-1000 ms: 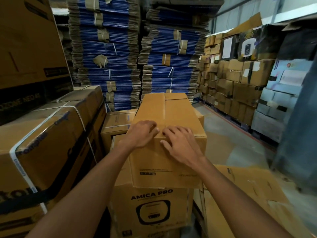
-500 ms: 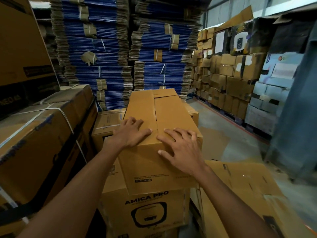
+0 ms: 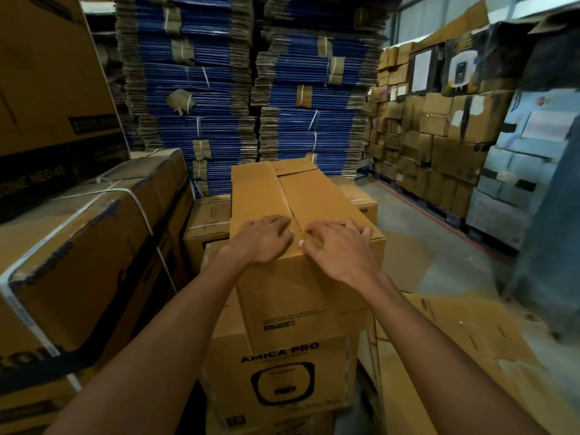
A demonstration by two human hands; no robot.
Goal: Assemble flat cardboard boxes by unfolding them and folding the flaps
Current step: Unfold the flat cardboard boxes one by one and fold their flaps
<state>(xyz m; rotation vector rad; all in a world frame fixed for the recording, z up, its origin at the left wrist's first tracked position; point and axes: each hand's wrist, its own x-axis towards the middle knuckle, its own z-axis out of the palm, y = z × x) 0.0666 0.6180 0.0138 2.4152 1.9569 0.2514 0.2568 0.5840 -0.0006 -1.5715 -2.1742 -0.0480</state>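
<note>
Left hand (image 3: pixel 262 240) and right hand (image 3: pixel 340 251) press flat, gripping nothing, to hold the box (image 3: pixel 301 296) with its 2 top flaps (image 3: pixel 314 199) shut.

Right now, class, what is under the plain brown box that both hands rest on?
An AMICA PRO box sits under the plain brown box; its printed front shows. Its top is covered, so how they meet cannot be seen.

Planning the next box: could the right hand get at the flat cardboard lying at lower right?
Probably yes. The right hand rests on the box top holding nothing, and the flat cardboard lies just below that forearm, with nothing visible on it or in between.
</note>
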